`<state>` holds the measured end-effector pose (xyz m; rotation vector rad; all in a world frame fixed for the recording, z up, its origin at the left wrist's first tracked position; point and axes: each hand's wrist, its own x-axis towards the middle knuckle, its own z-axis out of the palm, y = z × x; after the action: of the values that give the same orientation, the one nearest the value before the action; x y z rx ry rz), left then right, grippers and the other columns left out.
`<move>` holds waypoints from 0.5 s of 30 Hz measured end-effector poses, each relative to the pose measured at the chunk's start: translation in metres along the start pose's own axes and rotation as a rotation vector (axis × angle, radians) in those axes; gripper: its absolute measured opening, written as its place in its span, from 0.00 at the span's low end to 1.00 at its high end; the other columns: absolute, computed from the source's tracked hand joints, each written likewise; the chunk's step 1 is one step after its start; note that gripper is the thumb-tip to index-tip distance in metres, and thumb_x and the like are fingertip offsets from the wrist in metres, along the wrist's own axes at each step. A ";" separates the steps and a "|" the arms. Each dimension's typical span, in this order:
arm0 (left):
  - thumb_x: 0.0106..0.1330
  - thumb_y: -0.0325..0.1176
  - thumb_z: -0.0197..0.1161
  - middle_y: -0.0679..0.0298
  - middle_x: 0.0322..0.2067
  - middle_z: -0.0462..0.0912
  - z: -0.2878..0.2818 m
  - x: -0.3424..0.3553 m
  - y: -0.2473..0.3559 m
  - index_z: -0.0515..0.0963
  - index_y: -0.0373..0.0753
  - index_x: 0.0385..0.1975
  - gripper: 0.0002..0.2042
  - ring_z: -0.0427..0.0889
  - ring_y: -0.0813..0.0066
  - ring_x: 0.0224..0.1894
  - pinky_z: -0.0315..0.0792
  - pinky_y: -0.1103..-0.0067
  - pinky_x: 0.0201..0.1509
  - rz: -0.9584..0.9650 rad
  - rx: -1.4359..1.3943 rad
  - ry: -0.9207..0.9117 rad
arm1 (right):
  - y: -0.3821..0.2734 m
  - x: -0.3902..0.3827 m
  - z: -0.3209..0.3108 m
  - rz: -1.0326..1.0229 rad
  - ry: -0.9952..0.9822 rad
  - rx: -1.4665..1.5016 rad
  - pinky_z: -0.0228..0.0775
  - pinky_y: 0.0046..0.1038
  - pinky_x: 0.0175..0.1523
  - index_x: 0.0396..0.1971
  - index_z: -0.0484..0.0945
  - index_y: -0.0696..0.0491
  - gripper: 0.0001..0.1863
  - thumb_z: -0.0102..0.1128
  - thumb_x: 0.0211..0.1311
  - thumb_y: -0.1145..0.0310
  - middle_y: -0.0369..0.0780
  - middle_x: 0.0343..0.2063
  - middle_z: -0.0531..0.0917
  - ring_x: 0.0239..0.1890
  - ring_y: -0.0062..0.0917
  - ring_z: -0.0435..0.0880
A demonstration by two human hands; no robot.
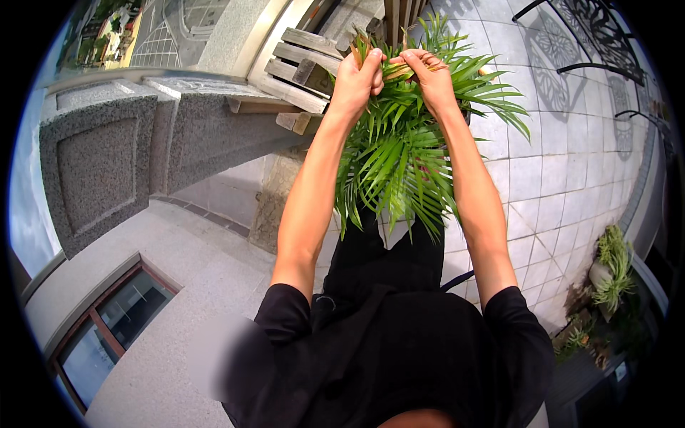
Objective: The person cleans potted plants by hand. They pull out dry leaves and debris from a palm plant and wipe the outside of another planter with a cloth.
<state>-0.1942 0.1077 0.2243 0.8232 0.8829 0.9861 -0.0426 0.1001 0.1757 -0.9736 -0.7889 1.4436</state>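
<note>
A bushy green palm plant point(399, 160) with long narrow leaflets spreads out in front of my legs. At its far side, both my arms reach over the fronds. My left hand point(359, 82) is closed, thumb pressed against curled fingers, around a yellowed palm leaf point(397, 70). Just to the right, my right hand point(430, 77) pinches the same leaf between thumb and fingers. A short stretch of the leaf, yellow-green with brownish tips, shows between the two hands. The plant's pot and lower stems are hidden by foliage.
Weathered wooden slats point(303, 68) stand left of the plant, beside a grey granite wall point(107, 150). Pale floor tiles point(524, 178) spread to the right, where black metal furniture point(599, 39) casts shadows. Another potted plant point(611, 271) stands at the far right.
</note>
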 end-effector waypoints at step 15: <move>0.67 0.36 0.52 0.75 0.13 0.59 -0.003 0.009 0.007 0.71 0.35 0.29 0.10 0.52 0.88 0.13 0.47 0.85 0.16 -0.040 0.124 -0.045 | 0.001 -0.009 0.013 -0.085 -0.173 -0.332 0.67 0.16 0.37 0.39 0.76 0.59 0.09 0.57 0.59 0.72 0.31 0.29 0.79 0.32 0.12 0.74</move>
<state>-0.1973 0.1187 0.2275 0.9264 0.9252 0.8814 -0.0555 0.0914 0.1813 -1.0576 -1.2111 1.3605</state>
